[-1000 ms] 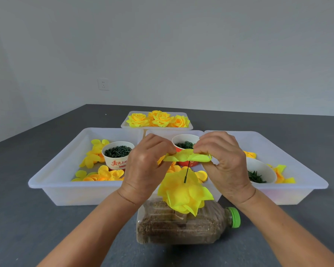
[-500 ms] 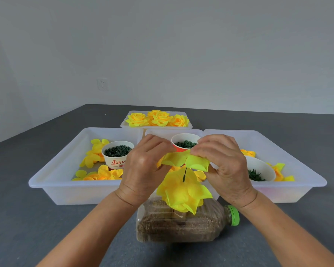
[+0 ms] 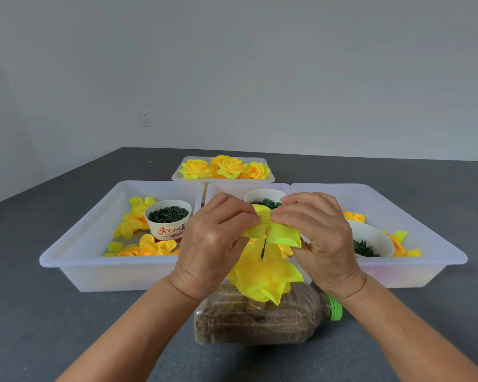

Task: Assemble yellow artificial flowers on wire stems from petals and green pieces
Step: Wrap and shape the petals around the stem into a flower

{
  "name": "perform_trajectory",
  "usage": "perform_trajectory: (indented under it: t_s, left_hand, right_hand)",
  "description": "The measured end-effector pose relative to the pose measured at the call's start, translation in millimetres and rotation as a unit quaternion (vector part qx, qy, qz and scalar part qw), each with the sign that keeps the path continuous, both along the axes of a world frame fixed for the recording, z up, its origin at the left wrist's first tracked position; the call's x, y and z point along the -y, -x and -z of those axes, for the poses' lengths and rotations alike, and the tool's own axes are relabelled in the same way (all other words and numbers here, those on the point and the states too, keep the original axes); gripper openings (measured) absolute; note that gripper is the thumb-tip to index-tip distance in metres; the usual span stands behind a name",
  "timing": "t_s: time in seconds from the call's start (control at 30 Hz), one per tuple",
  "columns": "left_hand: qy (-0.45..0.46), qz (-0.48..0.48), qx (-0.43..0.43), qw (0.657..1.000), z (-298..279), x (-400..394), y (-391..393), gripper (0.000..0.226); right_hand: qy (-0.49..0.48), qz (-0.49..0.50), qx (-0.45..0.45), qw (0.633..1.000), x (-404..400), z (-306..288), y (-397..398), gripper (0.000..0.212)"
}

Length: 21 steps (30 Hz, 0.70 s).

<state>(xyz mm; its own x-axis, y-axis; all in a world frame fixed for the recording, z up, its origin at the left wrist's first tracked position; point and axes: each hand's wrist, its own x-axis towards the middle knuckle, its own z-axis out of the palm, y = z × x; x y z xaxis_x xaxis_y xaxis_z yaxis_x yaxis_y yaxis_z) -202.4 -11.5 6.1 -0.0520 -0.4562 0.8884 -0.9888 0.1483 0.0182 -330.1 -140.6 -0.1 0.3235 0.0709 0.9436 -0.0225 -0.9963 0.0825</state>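
Since half-second earlier, petal layer (image 3: 271,230) got folded downward around wire stem (image 3: 263,248), both hands drawn closer together. Left hand (image 3: 215,244) and right hand (image 3: 319,238) each pinched petal layer at its centre, fingertips nearly touching. Earlier layers (image 3: 265,277) already threaded, bright yellow, pointed tips drooping, above sand-filled bottle (image 3: 260,321) near table's front edge. Finished flowers (image 3: 224,168) sat in far tray (image 3: 269,179). Judged midway: more petals, green pieces left.

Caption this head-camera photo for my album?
Both hands pinch a yellow petal piece onto a wire stem above a bottle.
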Motion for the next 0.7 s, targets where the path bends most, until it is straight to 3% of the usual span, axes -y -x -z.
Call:
perform_trajectory:
  t_s: [0.07, 0.2, 0.37, 0.5, 0.7]
  left_hand:
    - [0.005, 0.004, 0.012, 1.000, -1.4, 1.1, 0.8, 0.018]
    - [0.001, 0.004, 0.019, 1.000, -0.9, 1.8, 1.5, 0.018]
    - [-0.002, 0.004, -0.005, 1.000, 0.8, 3.3, 0.7, 0.019]
    - [-0.010, 0.001, -0.037, 0.999, -0.5, 4.4, 1.3, 0.021]
    - [-0.005, -0.006, -0.025, 1.000, -2.3, 4.6, 4.0, 0.018]
  right_hand:
    - [-0.001, -0.012, 0.002, 1.000, -0.2, 0.4, 0.7, 0.008]
    - [-0.009, -0.005, 0.009, 1.000, -1.1, 1.2, -1.4, 0.005]
    - [-0.064, -0.007, 0.010, 0.998, -3.0, 2.5, -3.2, 0.006]
    - [-0.101, -0.020, -0.021, 0.994, -4.5, -0.7, -2.0, 0.021]
    - [-0.112, -0.015, -0.021, 0.993, -5.0, -2.5, -2.4, 0.022]
